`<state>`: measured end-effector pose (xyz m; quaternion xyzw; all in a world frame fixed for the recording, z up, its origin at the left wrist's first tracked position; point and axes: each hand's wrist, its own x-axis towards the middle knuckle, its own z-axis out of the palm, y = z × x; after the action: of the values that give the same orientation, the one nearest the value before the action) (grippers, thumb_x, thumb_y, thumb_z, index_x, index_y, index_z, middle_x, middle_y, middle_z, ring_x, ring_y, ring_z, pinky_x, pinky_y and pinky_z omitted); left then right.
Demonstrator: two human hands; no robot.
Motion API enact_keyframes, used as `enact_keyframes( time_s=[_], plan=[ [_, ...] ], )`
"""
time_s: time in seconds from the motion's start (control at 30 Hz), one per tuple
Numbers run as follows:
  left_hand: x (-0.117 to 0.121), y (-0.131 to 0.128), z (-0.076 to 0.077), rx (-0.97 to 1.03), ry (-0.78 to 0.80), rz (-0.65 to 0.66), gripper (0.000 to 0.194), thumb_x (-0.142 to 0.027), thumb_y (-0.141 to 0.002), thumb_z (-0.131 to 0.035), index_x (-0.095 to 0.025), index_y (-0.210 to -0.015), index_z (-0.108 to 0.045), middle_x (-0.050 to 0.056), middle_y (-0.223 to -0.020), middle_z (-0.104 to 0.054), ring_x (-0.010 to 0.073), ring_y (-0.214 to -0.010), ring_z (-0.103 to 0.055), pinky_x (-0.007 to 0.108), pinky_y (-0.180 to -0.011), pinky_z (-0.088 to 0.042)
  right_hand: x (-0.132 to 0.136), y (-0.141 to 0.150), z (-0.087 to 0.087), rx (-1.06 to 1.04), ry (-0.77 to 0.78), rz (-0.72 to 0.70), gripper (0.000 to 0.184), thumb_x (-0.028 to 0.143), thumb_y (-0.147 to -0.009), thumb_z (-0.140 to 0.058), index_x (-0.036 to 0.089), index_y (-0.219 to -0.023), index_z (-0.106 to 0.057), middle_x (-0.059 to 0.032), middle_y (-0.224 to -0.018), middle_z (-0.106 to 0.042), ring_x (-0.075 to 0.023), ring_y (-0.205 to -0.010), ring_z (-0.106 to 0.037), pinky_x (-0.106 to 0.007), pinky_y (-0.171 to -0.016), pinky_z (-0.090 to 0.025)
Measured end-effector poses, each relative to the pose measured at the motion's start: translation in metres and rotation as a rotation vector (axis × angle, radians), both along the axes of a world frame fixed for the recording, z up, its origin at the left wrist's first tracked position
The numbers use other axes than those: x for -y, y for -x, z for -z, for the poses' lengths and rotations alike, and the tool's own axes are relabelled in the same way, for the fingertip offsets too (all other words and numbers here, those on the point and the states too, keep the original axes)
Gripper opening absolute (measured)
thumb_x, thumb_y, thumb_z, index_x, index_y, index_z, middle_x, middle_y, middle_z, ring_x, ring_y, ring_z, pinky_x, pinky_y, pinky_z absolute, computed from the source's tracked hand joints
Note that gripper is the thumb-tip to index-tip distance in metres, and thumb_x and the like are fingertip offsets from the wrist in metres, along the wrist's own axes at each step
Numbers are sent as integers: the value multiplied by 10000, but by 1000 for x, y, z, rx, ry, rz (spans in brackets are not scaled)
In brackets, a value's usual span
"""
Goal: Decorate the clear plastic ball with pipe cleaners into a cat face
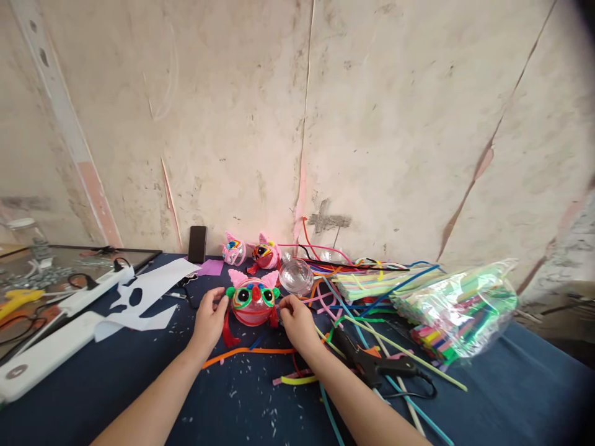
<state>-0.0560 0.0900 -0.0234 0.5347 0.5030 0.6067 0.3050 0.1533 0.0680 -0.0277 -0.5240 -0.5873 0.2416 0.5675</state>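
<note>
Between my two hands stands a clear ball decorated as an animal face [253, 305], with pink fuzzy ears, big black eyes, a red nose, green side curls and red tassels. My left hand [211, 317] is closed at its left side, the thumb by the green curl and the fingers bent. On the other side, my right hand [296, 321] pinches close to the right red tassel [274, 318]; the exact contact is hard to see. Behind it are two more pink-eared decorated balls, one at left [233, 249] and one at right [266, 253]. A plain clear ball [296, 276] lies just behind my right hand.
A black glue gun [376, 362] and loose pipe cleaners [260, 350] lie around my right forearm. Bagged pipe cleaners [465, 316] are at right. Cut white paper [153, 288], a phone [198, 244] and a power strip [95, 291] are at left. A wall [242, 124] stands behind.
</note>
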Motion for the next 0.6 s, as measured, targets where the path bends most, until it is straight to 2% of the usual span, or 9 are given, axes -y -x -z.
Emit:
enact_keyframes(
  time_s=[0.1,0.27,0.47,0.6],
  plan=[
    [-1,8,-4,-24,-73,-90,146,-358,-767,-581,-215,-787,-601,27,-835,-605,228,-868,-542,313,-816,-382,1,-2,-4,16,-17,62,121,224,-686,-393,226,-577,-446,37,-514,-471,-161,-527,-477,-266,-535,-368],
    [0,12,-11,-15,-147,-154,177,-304,-831,-458,-230,-674,-489,-5,-719,-511,194,-744,-489,283,-727,-363,-1,-5,-8,8,-47,116,119,265,-694,-372,237,-586,-410,41,-530,-426,-156,-523,-427,-262,-524,-351],
    [2,13,-15,31,-140,-179,200,-342,-824,-502,-232,-658,-482,-20,-681,-485,180,-704,-468,269,-700,-359,-4,-6,-5,5,-69,115,112,270,-693,-407,227,-605,-462,35,-526,-452,-158,-523,-433,-262,-511,-357],
    [-4,17,-13,158,-52,-189,232,-417,-801,-529,-220,-683,-500,-16,-699,-529,179,-745,-513,277,-723,-385,-4,-7,-2,3,-58,93,133,289,-729,-441,202,-710,-539,46,-501,-459,-148,-465,-420,-258,-466,-356]
  ],
)
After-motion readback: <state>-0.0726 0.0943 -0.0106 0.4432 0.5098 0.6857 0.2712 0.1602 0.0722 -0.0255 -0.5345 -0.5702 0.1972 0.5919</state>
